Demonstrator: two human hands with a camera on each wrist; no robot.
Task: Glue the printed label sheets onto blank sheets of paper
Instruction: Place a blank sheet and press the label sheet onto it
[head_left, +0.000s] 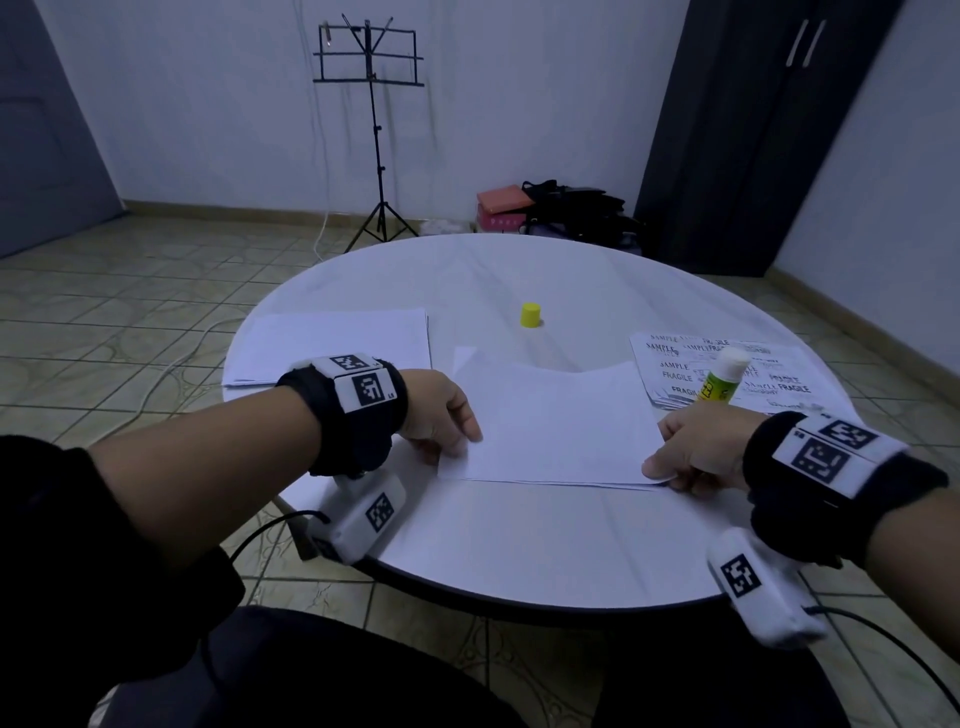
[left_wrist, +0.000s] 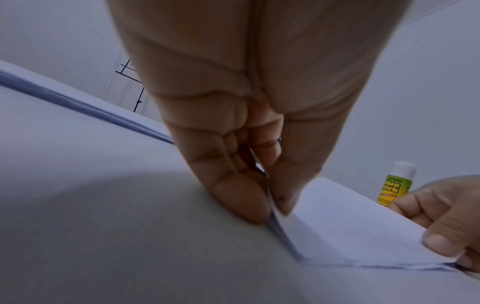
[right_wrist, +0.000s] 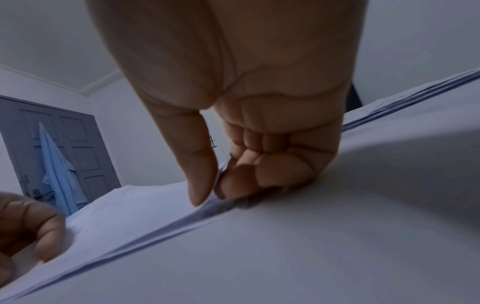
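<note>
A white sheet (head_left: 556, 426) lies in the middle of the round table (head_left: 519, 540), its far edge curling up. My left hand (head_left: 452, 436) pinches its near left corner between thumb and fingers, seen close in the left wrist view (left_wrist: 271, 214). My right hand (head_left: 675, 462) pinches the near right corner (right_wrist: 213, 195). More than one layer shows at the sheet's (right_wrist: 142, 205) edge. A green-yellow glue stick (head_left: 719, 379), uncapped, rises tilted from behind my right hand; how it is held is hidden. Its yellow cap (head_left: 531, 316) stands further back.
A stack of blank paper (head_left: 332, 348) lies at the table's left. Printed label sheets (head_left: 769, 374) reading SAMPLE and FRAGILE lie at the right. Beyond the table are a music stand (head_left: 371, 130), bags on the floor (head_left: 571, 208) and a dark wardrobe (head_left: 753, 130).
</note>
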